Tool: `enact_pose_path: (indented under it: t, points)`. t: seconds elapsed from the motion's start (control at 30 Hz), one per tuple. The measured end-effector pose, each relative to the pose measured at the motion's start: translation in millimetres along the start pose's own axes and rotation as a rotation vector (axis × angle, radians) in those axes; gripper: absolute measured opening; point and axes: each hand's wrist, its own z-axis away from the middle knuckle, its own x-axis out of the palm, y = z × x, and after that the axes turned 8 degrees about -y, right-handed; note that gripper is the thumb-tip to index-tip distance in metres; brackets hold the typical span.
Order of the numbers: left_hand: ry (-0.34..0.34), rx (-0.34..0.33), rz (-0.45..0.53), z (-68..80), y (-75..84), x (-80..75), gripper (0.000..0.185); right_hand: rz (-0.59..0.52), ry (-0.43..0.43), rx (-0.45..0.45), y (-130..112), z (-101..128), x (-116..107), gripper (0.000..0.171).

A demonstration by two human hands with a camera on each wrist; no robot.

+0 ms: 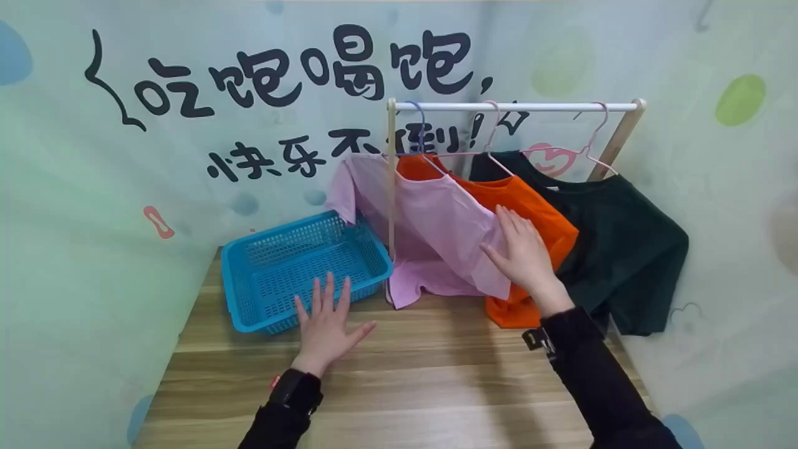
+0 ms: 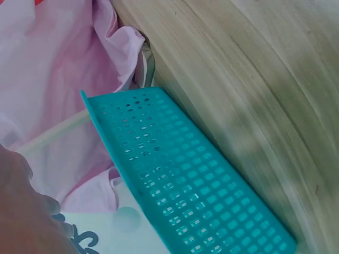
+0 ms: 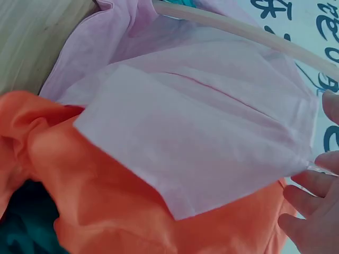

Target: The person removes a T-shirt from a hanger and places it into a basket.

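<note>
In the head view, my left hand (image 1: 327, 327) is spread wide, fingertips at the near rim of the blue basket (image 1: 243, 293). My right hand (image 1: 523, 255), fingers extended, meets the edge of the pink shirt (image 1: 436, 218), leftmost on the rack (image 1: 530, 107). The counter (image 1: 424, 362) gives both room in front. In the left wrist view, the counter borders the basket's long side. In the right wrist view, the pink edge overlaps the orange shirt (image 3: 122, 180).
</note>
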Motion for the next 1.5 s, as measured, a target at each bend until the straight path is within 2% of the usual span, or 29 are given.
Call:
enact_pose_path:
  t: [0.17, 0.37, 0.63, 0.77, 1.0, 1.07, 1.23, 1.3, 1.43, 1.5]
  points:
    - [-0.027, 0.005, 0.008, -8.5, 1.0, 2.0, 0.103, -0.045, -0.031, 0.066, -5, -18, -1, 0.071]
    - [-0.015, 0.016, 0.017, -16.0, 5.3, 5.0, 0.101, -0.045, -0.031, 0.113, -13, -32, -4, 0.049]
    - [-0.012, 0.029, 0.046, -26.8, 15.0, 3.4, 0.099, -0.069, 0.009, 0.112, -16, -43, -2, 0.025]
    - [-0.005, 0.031, 0.074, -30.3, 20.6, 0.0, 0.099, -0.117, 0.098, 0.099, -18, -44, 0, 0.019]
    - [0.052, 0.083, 0.117, -37.4, 32.6, -3.9, 0.095, -0.076, 0.374, 0.030, -15, -42, -5, 0.013]
    - [0.075, 0.102, 0.122, -41.6, 36.7, -5.3, 0.095, -0.077, 0.406, 0.039, -13, -40, -12, 0.015]
    - [0.124, 0.146, 0.146, -51.0, 47.4, -14.0, 0.093, -0.093, 0.424, 0.094, 1, -27, -29, 0.016]
    - [0.145, 0.163, 0.155, -53.6, 50.8, -18.2, 0.093, -0.085, 0.465, 0.077, 10, -18, -30, 0.013]
    - [0.179, 0.185, 0.164, -57.1, 54.4, -21.8, 0.092, -0.037, 0.585, -0.022, 30, 4, -23, 0.009]
    - [0.190, 0.193, 0.168, -57.6, 55.3, -21.5, 0.091, -0.018, 0.616, -0.060, 39, 16, -18, 0.008]
